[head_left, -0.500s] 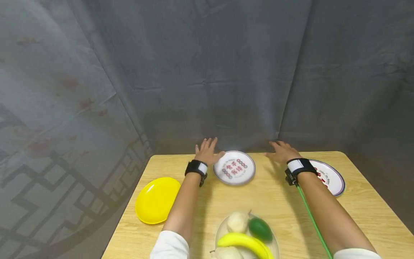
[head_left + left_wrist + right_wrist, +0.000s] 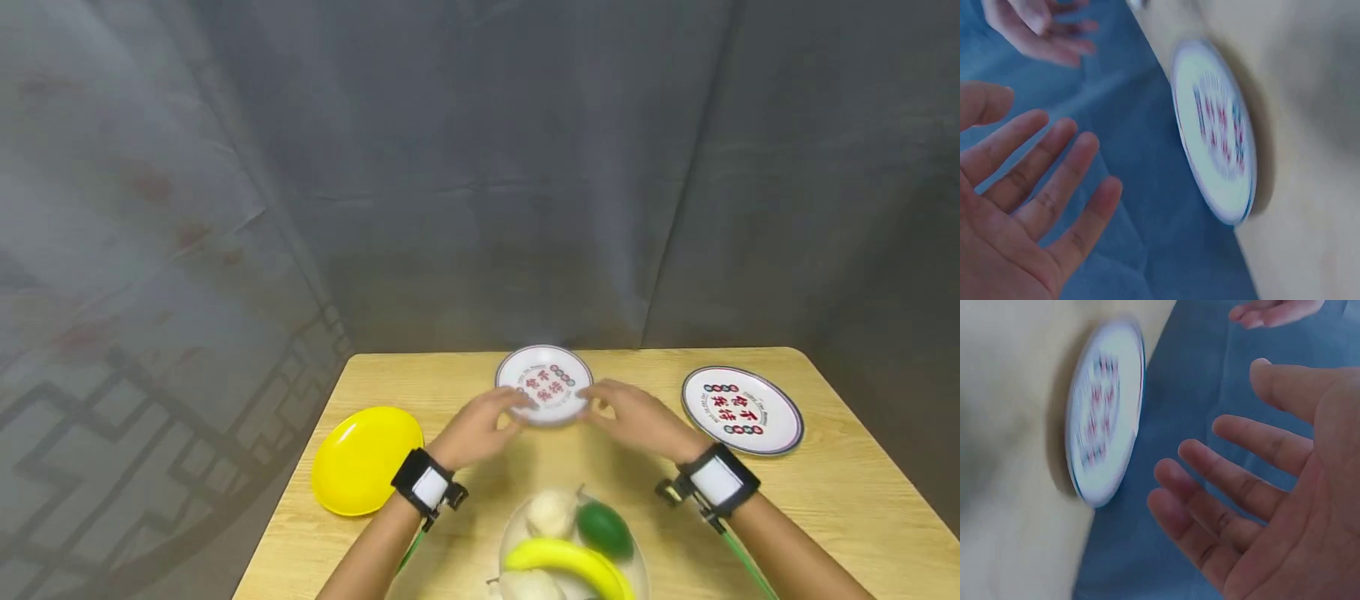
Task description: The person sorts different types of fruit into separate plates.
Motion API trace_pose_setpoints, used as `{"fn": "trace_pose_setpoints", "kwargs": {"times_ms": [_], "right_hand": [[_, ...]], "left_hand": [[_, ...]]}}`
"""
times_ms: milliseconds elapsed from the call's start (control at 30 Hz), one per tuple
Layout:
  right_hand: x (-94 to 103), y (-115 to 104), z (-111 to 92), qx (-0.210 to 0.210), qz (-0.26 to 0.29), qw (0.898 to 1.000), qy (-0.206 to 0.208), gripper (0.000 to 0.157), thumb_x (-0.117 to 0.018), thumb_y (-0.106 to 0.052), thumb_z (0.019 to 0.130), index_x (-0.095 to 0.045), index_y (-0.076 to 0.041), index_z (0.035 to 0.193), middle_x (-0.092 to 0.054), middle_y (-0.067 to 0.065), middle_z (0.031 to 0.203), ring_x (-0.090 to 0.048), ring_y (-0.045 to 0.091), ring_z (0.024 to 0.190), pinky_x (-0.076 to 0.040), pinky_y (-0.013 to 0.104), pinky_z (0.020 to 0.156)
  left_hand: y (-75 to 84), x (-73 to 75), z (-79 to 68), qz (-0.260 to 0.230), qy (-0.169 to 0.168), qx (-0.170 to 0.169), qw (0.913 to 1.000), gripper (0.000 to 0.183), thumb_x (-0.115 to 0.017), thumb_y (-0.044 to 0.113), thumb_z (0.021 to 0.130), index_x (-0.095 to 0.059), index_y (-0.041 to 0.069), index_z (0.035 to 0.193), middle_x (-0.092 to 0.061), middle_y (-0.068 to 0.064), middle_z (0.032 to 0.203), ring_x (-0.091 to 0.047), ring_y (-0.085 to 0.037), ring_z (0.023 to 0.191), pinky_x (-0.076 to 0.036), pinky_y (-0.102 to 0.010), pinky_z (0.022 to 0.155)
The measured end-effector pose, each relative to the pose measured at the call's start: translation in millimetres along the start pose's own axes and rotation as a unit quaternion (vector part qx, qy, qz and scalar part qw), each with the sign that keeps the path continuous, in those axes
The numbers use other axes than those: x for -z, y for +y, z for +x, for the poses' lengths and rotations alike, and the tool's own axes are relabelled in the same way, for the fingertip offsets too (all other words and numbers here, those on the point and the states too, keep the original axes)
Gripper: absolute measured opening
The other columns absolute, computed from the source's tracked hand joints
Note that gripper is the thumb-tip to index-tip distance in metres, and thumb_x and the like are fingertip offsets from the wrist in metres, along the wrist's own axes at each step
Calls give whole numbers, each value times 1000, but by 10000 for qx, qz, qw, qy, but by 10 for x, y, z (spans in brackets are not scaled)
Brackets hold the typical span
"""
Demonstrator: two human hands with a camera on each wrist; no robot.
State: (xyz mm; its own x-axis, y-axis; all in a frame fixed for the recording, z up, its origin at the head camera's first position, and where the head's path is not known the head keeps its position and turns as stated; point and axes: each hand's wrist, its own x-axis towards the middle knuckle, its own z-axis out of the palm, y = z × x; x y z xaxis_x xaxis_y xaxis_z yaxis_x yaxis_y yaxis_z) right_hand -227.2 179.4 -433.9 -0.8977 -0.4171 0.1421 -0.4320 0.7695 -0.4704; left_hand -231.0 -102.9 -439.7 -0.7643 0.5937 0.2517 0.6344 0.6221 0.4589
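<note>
A white plate with red characters and a dark rim (image 2: 546,408) lies at the table's far edge, between my two hands in the head view. My left hand (image 2: 480,425) hovers on the near left side of it, fingers loosely extended and holding nothing; the left wrist view shows the spread fingers (image 2: 1063,169) apart from the plate (image 2: 1213,134). On the near right side is my right hand (image 2: 637,417), also raised above the table with relaxed fingers. In the right wrist view its palm faces the camera, with a gap to the plate (image 2: 1105,412).
A yellow plate (image 2: 366,462) lies at the left, and a second patterned white plate (image 2: 742,410) at the right. Nearest me, a pale plate (image 2: 640,575) bears a banana (image 2: 566,557), a green fruit (image 2: 604,529) and whitish fruits (image 2: 552,513). Grey cloth (image 2: 495,208) hangs behind the table.
Both hands have drawn back toward me from the far edge and come closer together, fingers turned inward. The right-hand plate is now uncovered. The plates and fruit stay in place.
</note>
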Motion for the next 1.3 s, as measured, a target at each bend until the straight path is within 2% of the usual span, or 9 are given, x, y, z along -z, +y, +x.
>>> {"fn": "trace_pose_setpoints", "kwargs": {"times_ms": [267, 400, 533, 600, 667, 833, 933, 1067, 1300], "right_hand": [[-428, -241, -582, 703, 483, 9959, 299, 35, -68, -34, 92, -64, -21, 124, -65, -8, 116, -63, 7, 96, -56, 26, 77], [-588, -335, -862, 939, 274, 9931, 652, 35, -74, -34, 87, -66, -24, 119, -64, -12, 115, -62, 4, 98, -57, 29, 81], [-704, -391, -1048, 979, -55, 9913, 881, 37, -77, -41, 82, -66, -33, 116, -60, -18, 118, -56, 2, 106, -56, 34, 86], [-748, -404, -1099, 1022, -122, 9901, 957, 37, -77, -45, 81, -67, -35, 116, -60, -18, 119, -54, 1, 108, -56, 34, 86], [-812, -389, -1128, 1309, -203, 9849, 1112, 38, -77, -47, 80, -68, -33, 114, -60, -18, 118, -52, 1, 106, -55, 33, 84], [-957, -389, -1191, 1918, -607, 9676, 1529, 47, -85, -42, 68, -70, -26, 109, -62, -14, 110, -50, 2, 97, -53, 25, 76], [-1014, -434, -1229, 1871, -856, 9657, 1587, 54, -86, -34, 62, -71, -21, 112, -61, -11, 107, -53, 3, 95, -54, 21, 73], [-1066, -478, -1281, 1571, -983, 9713, 1491, 53, -84, -33, 65, -69, -21, 114, -60, -13, 107, -56, 1, 92, -55, 21, 71], [-1111, -501, -1312, 1335, -817, 9747, 1596, 50, -85, -32, 64, -71, -23, 111, -59, -19, 104, -54, -3, 92, -55, 23, 75]], "left_hand": [[246, -390, -778, -193, 215, -553, 9981, 30, -59, 27, 98, -61, 20, 127, -58, 7, 132, -55, -8, 123, -49, -31, 103], [292, -577, -1050, -437, 287, -518, 9973, 34, -58, 26, 99, -58, 21, 132, -50, 4, 140, -50, -11, 128, -49, -34, 104], [300, -708, -1243, -933, 121, -266, 9952, 41, -57, 32, 99, -51, 22, 139, -41, 3, 149, -44, -14, 135, -47, -38, 106], [293, -750, -1313, -1154, 15, -171, 9932, 44, -57, 36, 99, -50, 22, 140, -39, 3, 150, -42, -15, 136, -47, -37, 107], [275, -789, -1369, -1238, -5, -135, 9922, 44, -58, 38, 98, -52, 23, 138, -41, 3, 149, -42, -16, 136, -46, -36, 107], [220, -845, -1426, -965, 200, -362, 9945, 42, -60, 35, 97, -54, 22, 137, -48, 4, 142, -46, -11, 130, -49, -30, 102], [198, -849, -1443, -875, 276, -510, 9945, 40, -60, 31, 97, -55, 21, 136, -51, 6, 137, -48, -8, 123, -50, -22, 94], [201, -838, -1462, -1187, 44, -331, 9924, 34, -59, 30, 98, -58, 23, 132, -55, 10, 128, -51, -1, 108, -49, -14, 83], [233, -849, -1484, -1515, -121, -39, 9884, 35, -57, 34, 99, -58, 24, 132, -58, 10, 125, -50, 0, 98, -47, -11, 75]]}}
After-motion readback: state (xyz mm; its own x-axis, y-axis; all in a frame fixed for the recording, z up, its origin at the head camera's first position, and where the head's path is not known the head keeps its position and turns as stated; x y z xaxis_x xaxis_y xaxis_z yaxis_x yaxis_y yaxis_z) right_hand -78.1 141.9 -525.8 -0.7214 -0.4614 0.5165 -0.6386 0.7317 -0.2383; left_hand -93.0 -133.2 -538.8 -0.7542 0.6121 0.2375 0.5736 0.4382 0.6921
